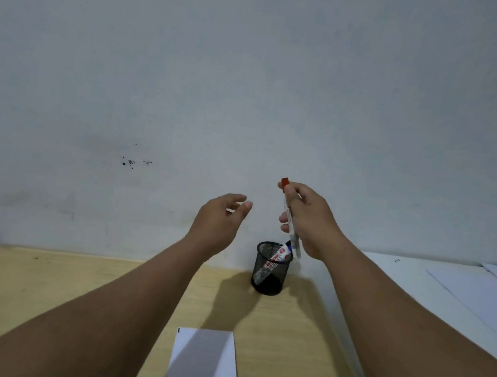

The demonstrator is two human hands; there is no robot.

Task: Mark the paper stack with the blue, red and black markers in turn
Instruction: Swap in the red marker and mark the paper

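Nearest me, the paper stack [204, 366] lies flat on the wooden table [70, 285], a small dark mark at its far left corner. Beyond the stack stands the black mesh pen cup [271, 269], with two markers leaning inside it, one with a blue cap. I see my right hand [309, 220] raised just above the cup, fingers closed around the red marker [289, 219], which stands nearly upright, red end up. My left hand [221, 216] hovers left of the cup, loosely spread and empty.
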